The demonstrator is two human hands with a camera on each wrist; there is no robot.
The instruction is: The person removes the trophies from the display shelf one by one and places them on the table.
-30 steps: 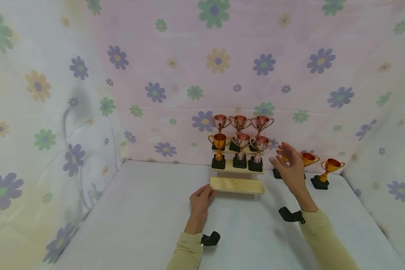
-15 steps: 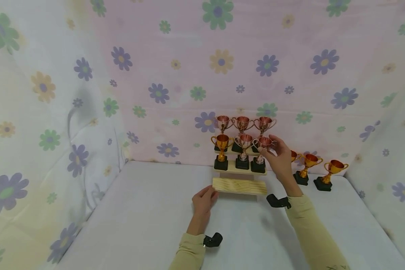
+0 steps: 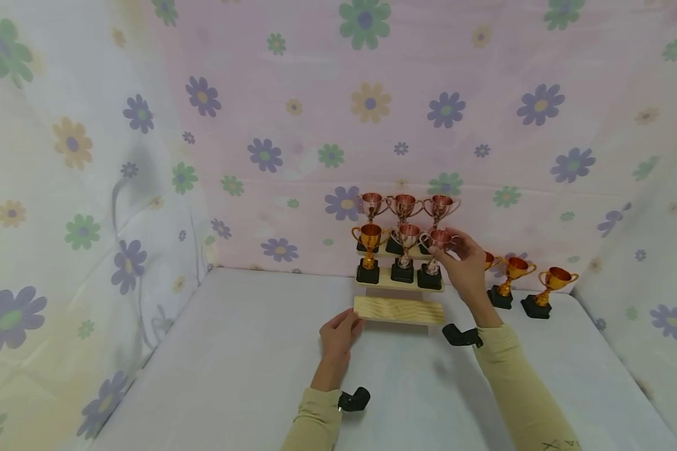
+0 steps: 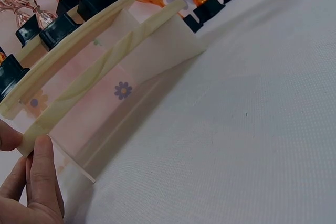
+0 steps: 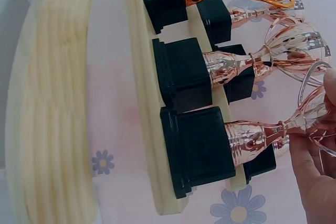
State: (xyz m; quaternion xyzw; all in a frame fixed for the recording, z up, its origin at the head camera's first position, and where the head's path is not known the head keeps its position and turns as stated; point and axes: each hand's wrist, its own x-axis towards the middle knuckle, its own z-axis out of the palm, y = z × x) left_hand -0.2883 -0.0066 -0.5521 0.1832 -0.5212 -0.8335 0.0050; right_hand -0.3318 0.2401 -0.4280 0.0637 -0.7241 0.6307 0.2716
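A three-tier wooden stand (image 3: 399,310) holds small trophies on its middle and top tiers; the bottom tier is bare. My left hand (image 3: 336,341) pinches the left end of the bottom board (image 4: 100,72), thumb above and fingers below. My right hand (image 3: 464,269) grips the cup of the rose-coloured trophy (image 5: 247,142) at the right end of the middle tier, its black base (image 5: 202,148) on the board. Beside it stand another rose trophy (image 3: 407,241) and, at the left end, a gold trophy (image 3: 369,250).
Three rose trophies, the middle one (image 3: 404,207) among them, stand on the top tier. Right of the stand, gold trophies (image 3: 553,282) stand on the white table (image 3: 231,351), one partly behind my right hand. Flowered cloth (image 3: 293,125) hangs behind and at both sides.
My right hand has moved left from beside the gold trophies to the right-hand trophy of the middle tier and taken hold of its cup. My left hand stays at the bottom board.
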